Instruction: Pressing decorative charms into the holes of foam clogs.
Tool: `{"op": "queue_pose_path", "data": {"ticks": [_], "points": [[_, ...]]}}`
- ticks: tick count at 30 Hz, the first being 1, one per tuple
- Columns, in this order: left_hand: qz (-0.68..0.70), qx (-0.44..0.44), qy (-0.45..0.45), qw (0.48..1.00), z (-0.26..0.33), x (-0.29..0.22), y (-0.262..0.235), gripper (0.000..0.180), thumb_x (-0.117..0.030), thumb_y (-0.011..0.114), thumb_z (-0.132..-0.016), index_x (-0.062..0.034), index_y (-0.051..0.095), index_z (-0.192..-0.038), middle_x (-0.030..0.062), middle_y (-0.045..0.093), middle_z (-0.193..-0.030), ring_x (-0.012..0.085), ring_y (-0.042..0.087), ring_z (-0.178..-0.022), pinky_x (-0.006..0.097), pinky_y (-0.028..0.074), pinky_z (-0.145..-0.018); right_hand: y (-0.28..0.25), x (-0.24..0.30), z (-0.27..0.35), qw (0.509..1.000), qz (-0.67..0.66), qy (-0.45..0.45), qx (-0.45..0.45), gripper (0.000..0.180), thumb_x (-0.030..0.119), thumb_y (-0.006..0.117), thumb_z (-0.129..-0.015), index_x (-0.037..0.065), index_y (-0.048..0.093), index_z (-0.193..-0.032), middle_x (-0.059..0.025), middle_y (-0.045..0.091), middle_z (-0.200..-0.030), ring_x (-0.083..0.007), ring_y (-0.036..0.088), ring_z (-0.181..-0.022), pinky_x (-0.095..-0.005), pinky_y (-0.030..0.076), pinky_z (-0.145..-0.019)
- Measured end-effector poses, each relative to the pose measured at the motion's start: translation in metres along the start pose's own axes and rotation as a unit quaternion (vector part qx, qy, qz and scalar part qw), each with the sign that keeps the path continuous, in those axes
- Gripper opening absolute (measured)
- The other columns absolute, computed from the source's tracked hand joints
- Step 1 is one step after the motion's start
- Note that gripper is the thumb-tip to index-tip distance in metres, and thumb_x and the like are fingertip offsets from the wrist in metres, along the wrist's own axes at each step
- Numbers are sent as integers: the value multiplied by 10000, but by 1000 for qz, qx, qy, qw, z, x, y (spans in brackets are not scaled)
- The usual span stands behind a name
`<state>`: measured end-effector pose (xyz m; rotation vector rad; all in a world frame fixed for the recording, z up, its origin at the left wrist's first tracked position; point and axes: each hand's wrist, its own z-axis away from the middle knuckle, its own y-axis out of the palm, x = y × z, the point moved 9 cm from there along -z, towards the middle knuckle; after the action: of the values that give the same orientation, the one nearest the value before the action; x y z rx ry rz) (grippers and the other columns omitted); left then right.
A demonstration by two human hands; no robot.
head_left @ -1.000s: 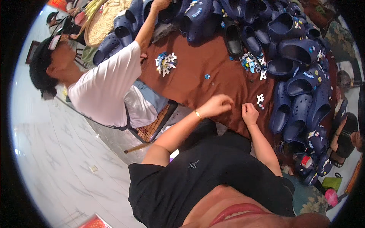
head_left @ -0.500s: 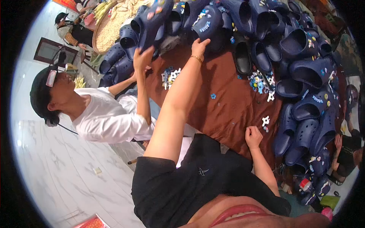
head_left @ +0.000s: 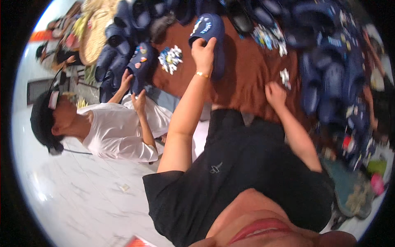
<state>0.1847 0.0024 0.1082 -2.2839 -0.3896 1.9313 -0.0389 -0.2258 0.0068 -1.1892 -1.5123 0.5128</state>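
My left hand [head_left: 203, 55] is closed on the open end of a navy foam clog [head_left: 216, 29], thumb and fingers gripping its rim. The clog is held above the brown cloth [head_left: 242, 78], and white lettering and small charms show on its top. Curled into a fist, my right hand [head_left: 275, 94] rests on the cloth's near right part; what is inside it, if anything, is hidden. Just beyond that fist lie a few white charms [head_left: 284, 78]. A heap of white and blue charms [head_left: 170, 59] sits left of the held clog, and another charm heap [head_left: 269, 38] lies to its right.
On my left, a co-worker in a white shirt [head_left: 119, 127] has both hands by a decorated navy clog [head_left: 142, 61]. Piled navy clogs [head_left: 333, 78] line the right side, and a black clog [head_left: 238, 16] stands at the back. A round tray [head_left: 96, 37] of pale pieces is far left.
My left hand has drawn the navy clog out of the back pile toward me. The co-worker's clog has come down and nearer to them. The view has shifted.
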Motion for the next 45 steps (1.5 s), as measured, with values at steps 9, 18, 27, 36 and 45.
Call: {"op": "queue_pose_path", "data": {"ticks": [9, 18, 27, 36, 45], "points": [[-63, 297, 103, 947, 181, 37, 31, 272, -139, 507, -778, -12, 550, -1014, 192, 480, -1115, 332, 415, -1076, 355, 311, -927, 6, -26, -2, 984, -121, 123, 51, 175, 230, 527, -772, 57, 553, -765, -110, 576, -728, -291, 564, -645, -371, 436, -566], [-467, 415, 231, 746, 172, 77, 86, 102, -102, 571, -629, -2, 591, -626, 179, 588, -627, 325, 587, -564, 377, 490, -536, -11, 52, -81, 964, -258, 24, -60, 217, 235, 523, -778, 52, 571, -885, -140, 563, -872, -291, 551, -784, -348, 435, -679], [-463, 416, 294, 725, 177, 64, 117, 223, -156, 433, -711, -72, 634, -669, 142, 621, -737, 251, 592, -654, 372, 441, -625, 52, 125, -112, 971, -71, -183, 138, 254, 286, 536, -730, 90, 613, -871, -101, 594, -887, -268, 502, -960, -417, 292, -933], [-444, 440, 241, 742, 169, 64, 109, 239, -164, 437, -719, -48, 642, -680, 149, 619, -729, 269, 593, -659, 381, 445, -642, 23, 142, -118, 960, -173, -220, 1, 158, 216, 567, -657, 81, 485, -655, -64, 510, -704, -238, 490, -780, -365, 323, -781], [-421, 432, 259, 754, 181, 72, 113, 228, -178, 441, -721, -61, 631, -676, 158, 618, -740, 267, 595, -695, 380, 449, -654, 16, 132, -113, 958, -223, -177, -28, 215, 133, 567, -665, 63, 385, -574, -79, 420, -602, -268, 432, -629, -359, 322, -598]]}}
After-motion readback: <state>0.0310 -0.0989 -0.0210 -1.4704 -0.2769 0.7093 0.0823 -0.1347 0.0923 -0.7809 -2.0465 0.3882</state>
